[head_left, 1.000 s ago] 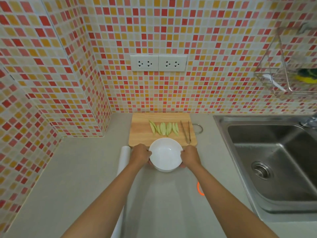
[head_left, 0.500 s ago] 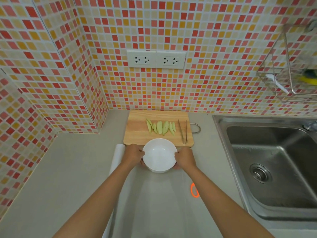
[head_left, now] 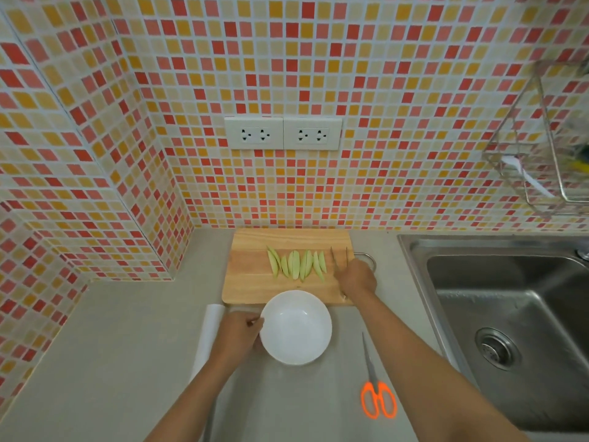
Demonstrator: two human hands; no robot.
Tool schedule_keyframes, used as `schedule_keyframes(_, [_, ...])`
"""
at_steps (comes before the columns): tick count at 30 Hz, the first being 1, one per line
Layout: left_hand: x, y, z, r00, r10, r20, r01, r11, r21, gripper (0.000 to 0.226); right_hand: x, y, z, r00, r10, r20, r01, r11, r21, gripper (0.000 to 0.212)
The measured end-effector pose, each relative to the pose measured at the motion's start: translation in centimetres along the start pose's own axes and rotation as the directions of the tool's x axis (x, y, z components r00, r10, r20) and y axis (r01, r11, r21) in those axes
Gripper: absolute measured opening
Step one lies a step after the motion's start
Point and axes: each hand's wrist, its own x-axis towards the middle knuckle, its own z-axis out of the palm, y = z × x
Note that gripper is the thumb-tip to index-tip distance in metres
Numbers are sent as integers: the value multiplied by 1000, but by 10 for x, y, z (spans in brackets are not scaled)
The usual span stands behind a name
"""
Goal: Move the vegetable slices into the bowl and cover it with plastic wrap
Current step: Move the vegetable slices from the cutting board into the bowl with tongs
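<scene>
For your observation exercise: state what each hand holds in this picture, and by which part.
The left hand grips the white bowl at its left rim. The right hand covers the near end of the tongs; a closed grip cannot be confirmed.

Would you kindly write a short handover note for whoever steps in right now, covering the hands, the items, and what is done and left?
Left hand: gripping the left rim of the white bowl, which is empty and sits on the counter just in front of the cutting board.
Right hand: on the tongs at the board's right edge; whether it has closed on them cannot be told.
Vegetable slices: all in a row on the board.
Plastic wrap roll: on the counter left of the bowl. Scissors: to its right.
Done: nothing transferred yet.
Left: move the slices into the bowl, then wrap it.
</scene>
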Motion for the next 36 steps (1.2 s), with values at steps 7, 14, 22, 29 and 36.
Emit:
schedule_keyframes(7, [-9, -4, -1, 1000, -8, 8, 9, 993, -117, 27, 9, -4, 22, 997, 51, -52, -56, 993, -108, 22])
schedule_keyframes(14, [-11, -1, -4, 1000, 14, -8, -15, 988, -154, 28, 9, 2, 17, 994, 82, -78, -71, 989, 127, 15])
schedule_keyframes(22, [-11, -1, -2, 1000, 13, -15, -15, 986, -168, 33, -15, 12, 26, 992, -124, -25, 126, 983, 132, 21])
schedule_keyframes(29, [-11, -3, -1, 1000, 14, -11, -15, 983, -182, 33, -25, 3, 31, 995, -95, -37, 96, 995, 24, 23])
schedule_keyframes(36, [-8, -5, 1, 1000, 14, -4, -14, 983, -186, 31, -27, -5, 29, 996, -83, -20, 83, 996, -16, 21])
